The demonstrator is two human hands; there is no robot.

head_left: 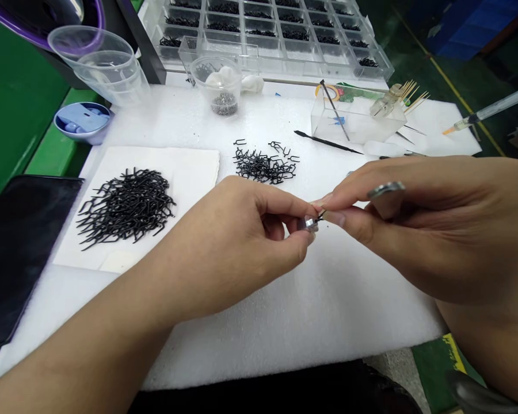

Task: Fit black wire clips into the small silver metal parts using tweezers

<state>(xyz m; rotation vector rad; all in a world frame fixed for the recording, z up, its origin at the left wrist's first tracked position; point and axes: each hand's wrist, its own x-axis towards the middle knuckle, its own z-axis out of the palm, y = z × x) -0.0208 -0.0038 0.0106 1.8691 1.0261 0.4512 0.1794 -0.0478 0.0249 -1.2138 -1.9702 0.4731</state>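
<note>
Left hand [246, 247]: grasping; thumb and forefinger pinch a small metal part [311, 223], the other fingers curled in behind.
Metal part: at the left fingertips, just beside the right fingertips, above the worktop [259, 345].
Right hand [435, 230]: grasping; thumb and forefinger are pinched together on a thin black piece [321, 216], largely hidden. A silvery metal edge [386, 188] shows among the fingers; what it belongs to cannot be told.
Black piece: between the two hands, one end at the right fingertips, the other at the metal part; whether it is seated in it is too small to tell.
Small heap [263, 167]: forked black pieces on the worktop, just beyond the left hand, a few lying loose at the edge.
Large heap [127, 207]: more black pieces, on a white sheet [194, 164] left of the left hand.
Black stick [328, 142]: flat on the worktop, beyond the right hand.
Clear box [323, 123]: past the stick, a thin dark rod [334, 109] leaning in it.
Cup [202, 86]: beyond the small heap, grey bits inside.
Tray [306, 60]: at the far edge, black pieces in many compartments.
</note>
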